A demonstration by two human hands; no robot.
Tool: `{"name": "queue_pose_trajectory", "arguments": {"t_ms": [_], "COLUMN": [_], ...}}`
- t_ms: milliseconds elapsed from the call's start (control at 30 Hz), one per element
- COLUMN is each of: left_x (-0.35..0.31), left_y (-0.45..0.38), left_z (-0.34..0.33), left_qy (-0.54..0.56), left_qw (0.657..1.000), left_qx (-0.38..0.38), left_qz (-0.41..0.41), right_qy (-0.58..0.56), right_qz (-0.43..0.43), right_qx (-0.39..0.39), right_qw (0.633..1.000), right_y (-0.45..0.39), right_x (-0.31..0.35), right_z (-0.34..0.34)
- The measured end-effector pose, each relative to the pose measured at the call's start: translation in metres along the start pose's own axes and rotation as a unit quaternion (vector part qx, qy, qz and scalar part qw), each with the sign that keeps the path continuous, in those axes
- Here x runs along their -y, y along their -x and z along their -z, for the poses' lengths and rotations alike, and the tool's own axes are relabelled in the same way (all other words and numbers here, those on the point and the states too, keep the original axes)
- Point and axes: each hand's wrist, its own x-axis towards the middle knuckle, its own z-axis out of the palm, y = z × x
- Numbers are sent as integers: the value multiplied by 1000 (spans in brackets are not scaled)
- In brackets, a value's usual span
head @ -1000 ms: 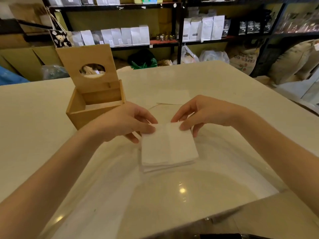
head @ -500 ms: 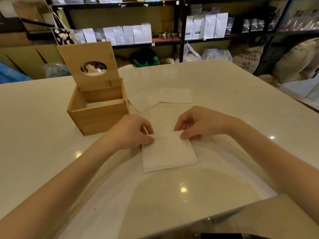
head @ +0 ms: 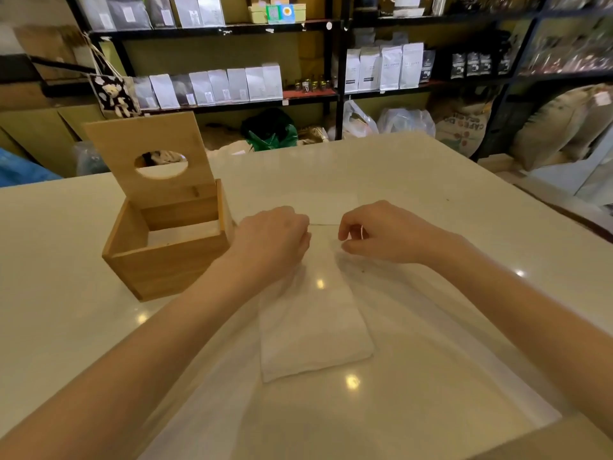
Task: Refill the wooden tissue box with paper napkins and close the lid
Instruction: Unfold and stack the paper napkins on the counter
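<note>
**Gathering loose napkins for the open box**

Both hands are reaching past the napkin stack (head: 315,327) lying on the glossy pale desk (head: 431,200). The left hand (head: 272,240) and right hand (head: 381,234) are curling, pinching the near edge of a thin flat napkin (head: 323,207). The wooden tissue box (head: 166,254), square and smooth-grained, is standing left, its lid (head: 149,154) raised upright. Next probably calls for adding this sheet to the stack.
</note>
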Motion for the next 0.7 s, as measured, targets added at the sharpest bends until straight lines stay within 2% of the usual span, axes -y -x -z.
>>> {"name": "queue_pose_trajectory", "arguments": {"t_ms": [167,300,567,700], "left_x": [1,4,5,8], "left_y": [-51,-82,-118,-122], "left_z": [-23,-38,-51,-60], "left_qy": [3,-2,-59,-34], "left_qw": [999,998,998,998], "left_qx": [-47,-37,0,-5], "left_qz": [20,50,34,44], "right_qy": [84,110,193,194], "right_qz": [1,-6,-34,-34], "right_qx": [-56,-85,-63,-47], "right_qw": [995,990,979,979], "right_y": [-29,-54,-91,-93], "right_x": [-24,-43,-58,-59], "right_z": [5,1,-6,-8]}}
